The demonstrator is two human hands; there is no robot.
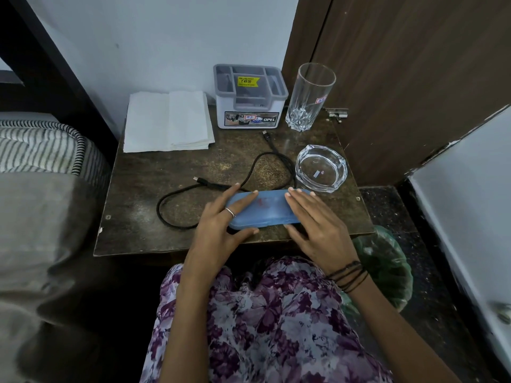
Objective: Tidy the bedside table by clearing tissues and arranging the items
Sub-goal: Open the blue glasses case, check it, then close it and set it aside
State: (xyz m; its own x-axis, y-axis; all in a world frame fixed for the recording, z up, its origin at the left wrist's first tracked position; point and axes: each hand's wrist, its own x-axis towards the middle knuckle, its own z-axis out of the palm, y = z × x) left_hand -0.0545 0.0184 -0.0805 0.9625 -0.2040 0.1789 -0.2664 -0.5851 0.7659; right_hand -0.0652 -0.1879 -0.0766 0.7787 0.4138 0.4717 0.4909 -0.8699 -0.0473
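Bedside table (143, 189), dark and worn, fills the middle of the head view, and everything here is placed relative to it. At its front edge lies a blue case (265, 210), long side parallel to that edge and only just inside it. The left hand (221, 228) lies over the case's left end with straight fingers on the lid and the thumb against its front side; the right hand (315, 228) does the same at the right end, so both press or steady it rather than curl round it. A black cable (249, 172) loops across the table's centre, passing under the case's far side and bulging toward the left edge, where bare tabletop remains. At the right edge, just beyond the case, sits a glass ashtray (320, 168), near the right fingertips. At the back right corner stands a tall drinking glass (311, 96), upright, beside a grey and white organiser box (250, 102) at the back centre. Folded white tissues (168, 121) lie flat at the back left corner, overhanging the left edge slightly. Off the front right corner stands a bin with a green liner (387, 261).
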